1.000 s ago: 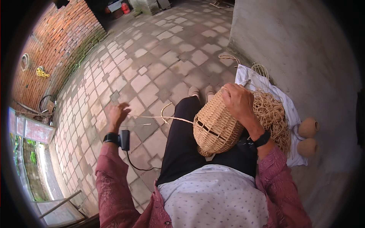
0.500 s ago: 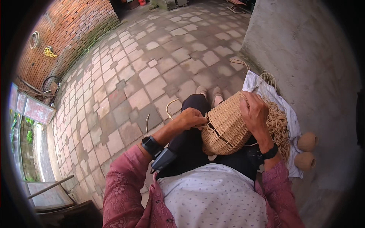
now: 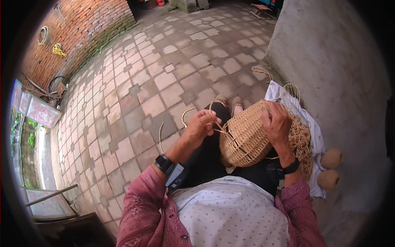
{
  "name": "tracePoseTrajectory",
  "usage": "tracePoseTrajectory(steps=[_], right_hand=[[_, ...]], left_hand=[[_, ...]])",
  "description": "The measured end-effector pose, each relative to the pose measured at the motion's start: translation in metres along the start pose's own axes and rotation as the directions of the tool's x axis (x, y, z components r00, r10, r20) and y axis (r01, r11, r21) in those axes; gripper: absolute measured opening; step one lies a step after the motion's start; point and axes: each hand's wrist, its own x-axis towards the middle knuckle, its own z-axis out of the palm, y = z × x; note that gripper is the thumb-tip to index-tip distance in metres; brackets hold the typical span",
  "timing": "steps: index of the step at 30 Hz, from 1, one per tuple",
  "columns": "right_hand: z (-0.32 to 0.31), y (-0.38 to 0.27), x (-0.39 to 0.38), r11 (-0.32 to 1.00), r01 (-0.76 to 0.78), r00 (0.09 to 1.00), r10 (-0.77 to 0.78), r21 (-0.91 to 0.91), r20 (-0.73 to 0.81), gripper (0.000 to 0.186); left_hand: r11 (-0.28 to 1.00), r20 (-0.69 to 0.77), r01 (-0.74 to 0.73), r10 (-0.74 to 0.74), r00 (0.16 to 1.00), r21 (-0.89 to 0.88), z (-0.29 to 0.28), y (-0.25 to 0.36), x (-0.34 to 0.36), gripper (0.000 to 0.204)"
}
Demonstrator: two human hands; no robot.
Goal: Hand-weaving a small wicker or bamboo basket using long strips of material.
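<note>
Through the head camera, I am watching the person's left hand [image 3: 200, 124] hovering just beside a woven basket [image 3: 246, 133], its fingers pinching a tan strand [image 3: 222, 131] that is running into the basket's side. The right hand [image 3: 277, 123] is clasping the basket's far right edge, its fingers curling over the rim. The basket is lying tilted across the person's lap, between the two hands.

Any marking on the dark boxy device [image 3: 177, 175] by the left wrist is appearing too small for me to read. The basket is showing tight, ropy rows of straw-coloured fibre, rounding into a barrel shape, with dark narrow slots opening along its side.

To the right, I am seeing tangled tan cord [image 3: 301, 142] heaping on a wrinkled white cloth [image 3: 314, 127]. Two rounded, matt tan pieces [image 3: 329, 179] are sitting beside it, a hole showing in the nearer one's end. Rough paving [image 3: 135, 123] is spreading ahead, running between a coarse brick wall [image 3: 90, 29] and a smooth grey wall [image 3: 329, 61].
</note>
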Motion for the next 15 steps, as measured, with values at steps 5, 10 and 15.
tracePoseTrajectory(steps=[5, 10, 15], right_hand=[[0.000, -0.004, 0.000, 1.000, 0.008, 1.000, -0.008, 0.000, -0.005, 0.023], [-0.001, -0.004, 0.000, 1.000, 0.003, 1.000, -0.003, -0.005, 0.023, 0.023], [0.000, -0.001, 0.001, 1.000, 0.017, 1.000, -0.017, -0.005, 0.001, 0.023]], left_hand=[[0.990, -0.003, -0.132, 0.132, 0.991, -0.039, -0.030, 0.036, 0.015, 0.019], [0.932, 0.066, -0.118, 0.101, 0.993, 0.344, -0.026, 0.017, 0.019, 0.025], [0.903, 0.082, 0.033, -0.076, 0.994, 0.428, 0.009, -0.006, -0.009, 0.020]])
